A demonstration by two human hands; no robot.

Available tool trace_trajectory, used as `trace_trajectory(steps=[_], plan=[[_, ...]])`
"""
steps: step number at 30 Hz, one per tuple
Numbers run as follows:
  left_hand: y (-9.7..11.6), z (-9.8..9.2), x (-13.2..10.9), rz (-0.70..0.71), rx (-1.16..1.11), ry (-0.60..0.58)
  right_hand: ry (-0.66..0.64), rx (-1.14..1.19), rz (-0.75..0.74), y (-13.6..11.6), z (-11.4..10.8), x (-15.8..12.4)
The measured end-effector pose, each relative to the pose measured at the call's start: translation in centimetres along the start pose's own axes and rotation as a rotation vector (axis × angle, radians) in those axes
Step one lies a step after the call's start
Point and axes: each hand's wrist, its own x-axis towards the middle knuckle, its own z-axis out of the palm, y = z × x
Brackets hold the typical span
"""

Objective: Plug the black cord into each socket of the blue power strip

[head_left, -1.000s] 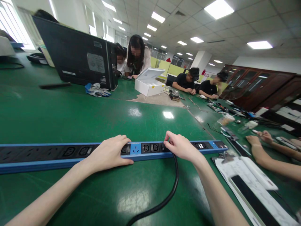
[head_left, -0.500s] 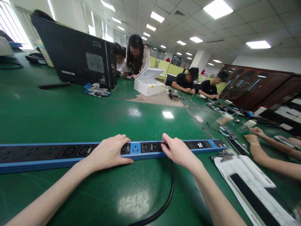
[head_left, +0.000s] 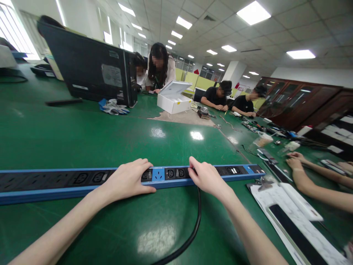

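A long blue power strip (head_left: 68, 179) with black sockets lies across the green table (head_left: 82, 136). My left hand (head_left: 128, 180) rests flat on top of it, fingers over the sockets and thumb along its near edge. My right hand (head_left: 205, 176) is closed over a plug at the strip; the plug itself is hidden under the fingers. A thick black cable (head_left: 193, 232) runs from under that hand down toward me.
A co-worker's two hands (head_left: 296, 162) work at the right, beside white panels (head_left: 289, 213). Farther back stand a black computer case (head_left: 88, 71), gloves (head_left: 113, 106), an open white box (head_left: 175, 97) and several seated people. Small parts litter the right side.
My right hand has slid slightly left along the strip and the cable's curve has shifted left with it. My left hand has not moved.
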Motion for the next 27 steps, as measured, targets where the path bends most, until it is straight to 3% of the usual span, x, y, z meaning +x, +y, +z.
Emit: trace_trajectory(steps=[13,27], plan=[[0.1,-0.1,0.0,0.004,-0.006,0.002,-0.009,-0.016,0.057,-0.3,-0.3,0.3],[0.3,-0.1,0.2,-0.012,-0.015,-0.007,0.014,0.193,0.084,0.7,0.2,0.8]])
